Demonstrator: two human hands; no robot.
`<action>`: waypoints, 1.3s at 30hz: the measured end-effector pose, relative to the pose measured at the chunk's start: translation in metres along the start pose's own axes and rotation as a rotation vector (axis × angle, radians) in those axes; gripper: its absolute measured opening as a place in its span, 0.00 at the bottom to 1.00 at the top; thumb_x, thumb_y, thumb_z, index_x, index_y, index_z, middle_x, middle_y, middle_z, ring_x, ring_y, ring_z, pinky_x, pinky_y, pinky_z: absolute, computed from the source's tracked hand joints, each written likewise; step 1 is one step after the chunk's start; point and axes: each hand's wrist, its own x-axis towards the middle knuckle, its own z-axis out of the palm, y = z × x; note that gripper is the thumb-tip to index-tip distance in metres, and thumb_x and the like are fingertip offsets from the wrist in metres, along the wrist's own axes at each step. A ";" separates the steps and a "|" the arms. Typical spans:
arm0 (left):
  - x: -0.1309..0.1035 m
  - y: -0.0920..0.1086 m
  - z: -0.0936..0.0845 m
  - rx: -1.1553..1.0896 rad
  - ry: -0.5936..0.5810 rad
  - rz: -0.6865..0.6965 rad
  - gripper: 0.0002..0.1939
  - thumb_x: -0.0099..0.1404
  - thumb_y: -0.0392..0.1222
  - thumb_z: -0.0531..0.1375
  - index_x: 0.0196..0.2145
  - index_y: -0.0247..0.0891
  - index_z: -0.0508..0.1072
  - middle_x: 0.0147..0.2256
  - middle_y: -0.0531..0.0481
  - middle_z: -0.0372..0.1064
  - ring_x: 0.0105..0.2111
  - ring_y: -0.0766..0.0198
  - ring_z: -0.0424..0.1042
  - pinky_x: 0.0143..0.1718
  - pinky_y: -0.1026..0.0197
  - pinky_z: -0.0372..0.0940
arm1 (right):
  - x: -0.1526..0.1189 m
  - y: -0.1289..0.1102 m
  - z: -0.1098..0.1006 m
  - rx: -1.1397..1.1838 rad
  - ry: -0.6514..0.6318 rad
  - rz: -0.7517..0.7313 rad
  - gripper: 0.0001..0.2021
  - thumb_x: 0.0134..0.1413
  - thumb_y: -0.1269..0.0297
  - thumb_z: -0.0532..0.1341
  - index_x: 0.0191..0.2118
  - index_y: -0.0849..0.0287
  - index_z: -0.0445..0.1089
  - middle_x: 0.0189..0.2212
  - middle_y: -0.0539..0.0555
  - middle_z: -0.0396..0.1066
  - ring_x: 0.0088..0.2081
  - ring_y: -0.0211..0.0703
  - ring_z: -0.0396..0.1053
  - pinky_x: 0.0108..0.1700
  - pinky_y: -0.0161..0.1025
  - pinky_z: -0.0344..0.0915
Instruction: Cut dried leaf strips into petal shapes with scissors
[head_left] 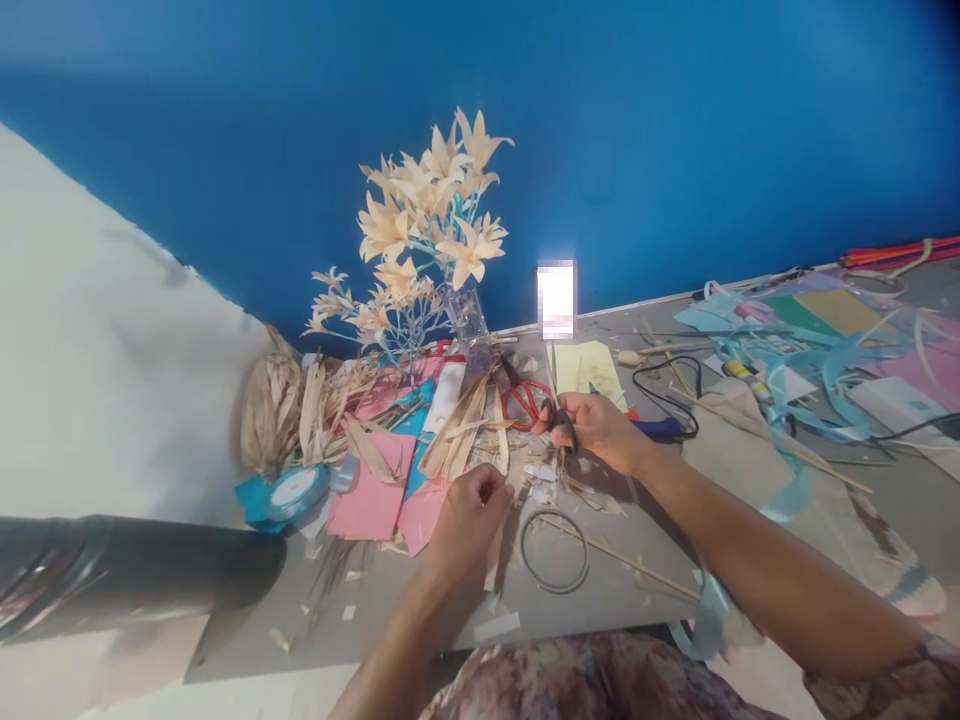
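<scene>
My right hand (596,430) is closed around the dark handles of a pair of scissors (562,425), beside the red-handled scissors (525,402) lying on the table. My left hand (474,515) is closed in a pinch nearer the table's front edge; what it holds, if anything, is too small to tell. Strips of dried husk (459,432) lie just beyond my left hand. A wire ring (555,551) rests on the table to the right of that hand.
Cream flowers (427,200) stand in a clear vase (469,325) at the back. Pink paper (375,490), a ribbon roll (294,490) and husk bundles (271,415) lie left. Blue ribbon (832,400) and a cloth (750,460) lie right. A dark cylinder (135,570) is at far left.
</scene>
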 end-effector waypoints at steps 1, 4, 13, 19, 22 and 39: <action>0.001 0.001 -0.002 -0.083 -0.006 -0.007 0.09 0.61 0.40 0.55 0.23 0.40 0.64 0.22 0.56 0.60 0.25 0.65 0.62 0.28 0.64 0.54 | -0.001 0.000 0.003 0.001 -0.031 0.012 0.19 0.36 0.61 0.73 0.38 0.59 0.73 0.35 0.55 0.77 0.34 0.42 0.72 0.33 0.35 0.66; 0.002 0.005 0.000 -0.252 0.002 -0.016 0.08 0.58 0.42 0.56 0.24 0.40 0.65 0.20 0.58 0.57 0.23 0.67 0.58 0.26 0.64 0.52 | -0.002 0.005 0.015 0.011 -0.066 0.063 0.23 0.31 0.65 0.74 0.39 0.58 0.71 0.33 0.52 0.76 0.35 0.44 0.73 0.36 0.37 0.68; 0.004 0.018 0.015 -0.337 0.014 0.034 0.10 0.58 0.44 0.58 0.22 0.38 0.69 0.20 0.57 0.59 0.22 0.67 0.56 0.25 0.64 0.50 | -0.008 0.011 0.032 -0.211 0.082 -0.061 0.14 0.40 0.62 0.70 0.32 0.57 0.67 0.27 0.49 0.74 0.28 0.40 0.69 0.31 0.35 0.64; 0.006 0.021 0.010 -0.280 0.000 0.032 0.12 0.56 0.43 0.58 0.18 0.38 0.67 0.18 0.57 0.55 0.22 0.68 0.54 0.25 0.64 0.50 | -0.008 0.012 0.026 -0.500 0.088 -0.185 0.07 0.43 0.69 0.65 0.32 0.57 0.67 0.28 0.48 0.74 0.28 0.39 0.68 0.34 0.36 0.63; 0.005 0.023 0.005 -0.278 -0.008 0.035 0.13 0.56 0.43 0.58 0.17 0.37 0.67 0.18 0.57 0.55 0.22 0.68 0.54 0.25 0.64 0.49 | -0.008 0.012 0.022 -0.627 0.105 -0.236 0.07 0.42 0.72 0.63 0.31 0.56 0.69 0.28 0.48 0.74 0.30 0.41 0.68 0.35 0.37 0.62; -0.004 0.021 0.004 -0.718 -0.083 -0.028 0.15 0.53 0.49 0.66 0.21 0.36 0.70 0.17 0.57 0.57 0.19 0.72 0.52 0.22 0.65 0.47 | -0.012 -0.001 0.019 0.056 -0.057 -0.031 0.26 0.34 0.51 0.75 0.38 0.59 0.70 0.34 0.55 0.75 0.32 0.42 0.69 0.33 0.37 0.65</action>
